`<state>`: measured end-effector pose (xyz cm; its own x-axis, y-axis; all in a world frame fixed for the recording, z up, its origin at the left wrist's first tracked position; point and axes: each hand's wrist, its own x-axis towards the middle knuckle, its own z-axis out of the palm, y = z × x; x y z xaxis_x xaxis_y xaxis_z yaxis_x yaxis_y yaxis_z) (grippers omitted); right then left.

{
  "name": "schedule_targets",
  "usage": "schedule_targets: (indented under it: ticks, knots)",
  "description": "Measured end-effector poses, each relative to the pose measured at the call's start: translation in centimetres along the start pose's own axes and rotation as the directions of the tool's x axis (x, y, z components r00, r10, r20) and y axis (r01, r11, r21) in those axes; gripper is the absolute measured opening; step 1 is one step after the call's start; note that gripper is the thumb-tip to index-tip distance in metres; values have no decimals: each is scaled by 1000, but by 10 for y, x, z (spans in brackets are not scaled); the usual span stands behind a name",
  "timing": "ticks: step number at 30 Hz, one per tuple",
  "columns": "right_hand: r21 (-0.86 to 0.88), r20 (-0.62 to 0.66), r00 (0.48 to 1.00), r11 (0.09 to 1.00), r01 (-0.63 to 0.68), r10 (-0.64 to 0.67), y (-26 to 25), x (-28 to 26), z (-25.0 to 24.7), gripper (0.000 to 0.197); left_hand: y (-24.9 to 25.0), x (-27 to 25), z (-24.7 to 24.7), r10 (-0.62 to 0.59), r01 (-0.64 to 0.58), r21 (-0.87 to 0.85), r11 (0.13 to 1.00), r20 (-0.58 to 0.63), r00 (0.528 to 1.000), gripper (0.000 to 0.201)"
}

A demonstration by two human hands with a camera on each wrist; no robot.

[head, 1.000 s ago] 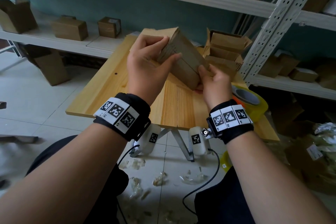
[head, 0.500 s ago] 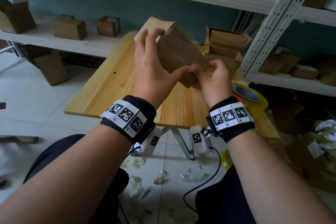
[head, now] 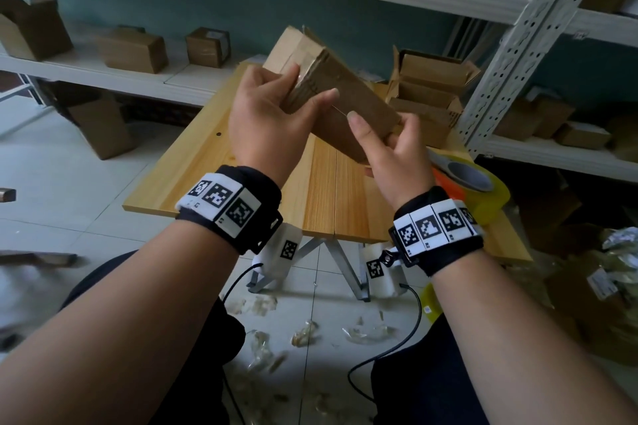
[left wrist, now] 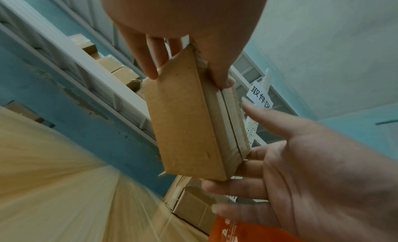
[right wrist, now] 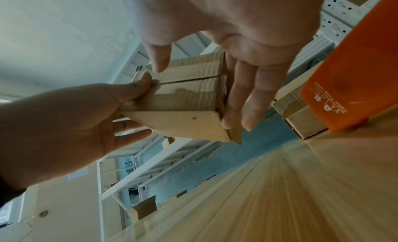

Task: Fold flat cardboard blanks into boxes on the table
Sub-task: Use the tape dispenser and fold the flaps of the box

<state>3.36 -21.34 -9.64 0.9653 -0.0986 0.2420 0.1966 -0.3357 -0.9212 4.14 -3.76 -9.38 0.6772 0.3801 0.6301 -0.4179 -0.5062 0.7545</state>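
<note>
A folded cardboard box [head: 352, 103] with a taped seam is held tilted in the air above the wooden table [head: 207, 166]. My left hand [head: 312, 84] grips its upper far end, thumb on the seamed face and fingers on the opposite side; the left wrist view shows the same box [left wrist: 185, 119] and grip. My right hand [head: 379, 124] holds the lower near end, with its fingers [right wrist: 237, 107] along one side and the thumb laid on the seamed face of the box [right wrist: 185, 99].
A yellow tape roll on an orange dispenser [head: 473, 179] sits at the table's right edge. Open cardboard boxes [head: 428, 86] stand at the table's back right. White metal shelving [head: 518, 45] with more boxes lies behind and to the right. Plastic scraps litter the floor.
The box stayed in the air between both hands and turned slightly. My left hand shifted its grip round the upper end, and my right thumb came up onto the seamed face.
</note>
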Motion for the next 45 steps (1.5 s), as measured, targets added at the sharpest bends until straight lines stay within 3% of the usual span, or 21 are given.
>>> schedule_targets:
  ticks: [4,8,13,15,19,23,26,28,33,36,39,41,43,45]
  knots:
    - [-1,-102,991,996,-89,88,-2,2,-6,98,4,-5,5,96,-97,1,995,115,989,49]
    - [-64,-123,991,996,-59,51,2,9,-13,87,5,-4,3,91,-111,107,988,179,980,42]
    - [-142,-137,989,989,33,-53,8,12,-12,61,0,5,-2,-66,25,168,985,243,968,46]
    - [-194,-108,987,976,94,-117,9,13,-11,61,-3,9,-6,-123,81,182,980,234,964,47]
    - [-267,-20,969,936,231,-245,7,13,-8,58,-6,14,-13,-181,161,117,980,197,963,45]
    - [-242,-4,961,933,268,-278,11,12,-4,51,-7,16,-19,-194,205,-70,976,140,971,40]
    - [56,-34,987,986,160,-158,5,10,2,38,2,12,-23,-168,176,-312,934,52,984,26]
    - [244,-55,998,968,56,-43,-2,7,4,26,5,12,-25,-125,122,-389,913,17,992,27]
    - [344,-111,975,928,-145,193,1,12,5,21,3,1,-15,77,-64,-248,967,43,996,23]
    - [555,35,921,759,-341,388,3,18,4,26,4,-7,-4,192,-168,-274,947,63,979,22]
    - [708,269,882,541,-454,388,3,22,-3,54,8,-6,-4,351,-332,-225,916,47,935,20]
    - [726,374,849,451,-519,374,3,23,-7,72,11,-6,-6,430,-414,-205,887,37,902,19]
    - [673,420,807,454,-584,415,1,22,-5,79,15,-6,-5,479,-467,-193,863,17,878,17]
    - [584,426,776,513,-629,465,1,22,-2,72,15,-6,-5,497,-491,-188,850,-17,867,14]
